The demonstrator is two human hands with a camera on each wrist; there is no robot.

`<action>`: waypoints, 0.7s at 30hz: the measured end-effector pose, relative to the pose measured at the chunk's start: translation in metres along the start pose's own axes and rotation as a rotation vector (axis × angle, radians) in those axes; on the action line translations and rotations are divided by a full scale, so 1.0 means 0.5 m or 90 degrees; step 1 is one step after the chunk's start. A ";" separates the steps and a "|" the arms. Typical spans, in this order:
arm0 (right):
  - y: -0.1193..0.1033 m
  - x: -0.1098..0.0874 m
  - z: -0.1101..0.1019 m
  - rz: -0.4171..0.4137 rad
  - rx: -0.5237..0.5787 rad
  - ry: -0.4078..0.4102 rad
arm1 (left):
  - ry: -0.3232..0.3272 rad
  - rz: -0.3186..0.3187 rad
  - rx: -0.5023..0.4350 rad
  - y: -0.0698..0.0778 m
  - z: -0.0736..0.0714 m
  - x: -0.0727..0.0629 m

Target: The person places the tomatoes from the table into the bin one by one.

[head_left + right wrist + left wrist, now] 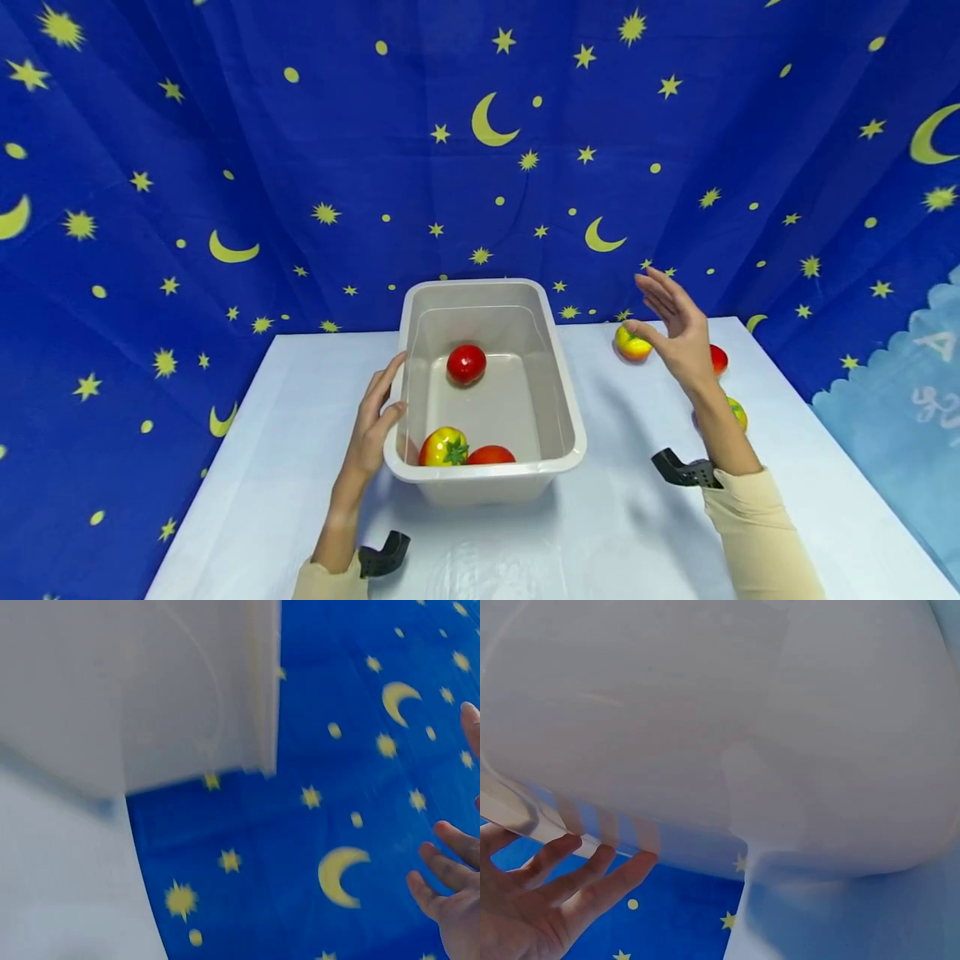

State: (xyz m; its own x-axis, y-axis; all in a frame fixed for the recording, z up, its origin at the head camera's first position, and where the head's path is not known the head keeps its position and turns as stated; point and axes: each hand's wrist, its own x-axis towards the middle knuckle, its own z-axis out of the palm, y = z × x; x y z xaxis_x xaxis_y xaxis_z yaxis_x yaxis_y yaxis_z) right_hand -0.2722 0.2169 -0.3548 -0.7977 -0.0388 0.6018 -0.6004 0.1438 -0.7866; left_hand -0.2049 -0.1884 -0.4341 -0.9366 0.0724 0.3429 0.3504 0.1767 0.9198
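A beige plastic bin (487, 490) sits on the white table. Inside it, a red tomato-like piece (467, 365) lies toward the back, with a yellow-and-red fruit with a green star-shaped stem (444, 447) and another red piece (491, 455) at the front. My left hand (367, 425) rests its extended fingers and thumb along the bin's left side; the left wrist view shows the fingertips (641, 862) at the outer wall. To the right, my right hand (678, 337) is raised with fingers spread, holding nothing, and overlaps the yellow-and-red fruit (633, 346) in the head view.
Beyond the right hand lies a red piece (719, 360), and a yellow-green one (738, 412) is partly hidden by the right forearm. A blue curtain (337, 150) with moons and stars hangs behind the white table (300, 467).
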 end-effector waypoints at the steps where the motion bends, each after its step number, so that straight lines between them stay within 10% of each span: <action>1: 0.001 -0.004 -0.015 0.001 0.000 0.011 | 0.000 0.001 -0.001 0.000 0.000 0.000; 21: 0.059 -0.118 -0.190 0.149 -0.226 0.203 | -0.006 0.001 -0.005 -0.001 0.000 -0.001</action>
State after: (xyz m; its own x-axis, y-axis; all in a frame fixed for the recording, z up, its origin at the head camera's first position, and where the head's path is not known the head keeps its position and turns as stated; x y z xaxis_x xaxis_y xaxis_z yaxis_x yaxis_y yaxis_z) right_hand -0.2377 0.3173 -0.4002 -0.8181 0.3288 0.4719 -0.3093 0.4402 -0.8429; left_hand -0.2046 -0.1887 -0.4348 -0.9360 0.0819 0.3424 0.3516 0.1688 0.9208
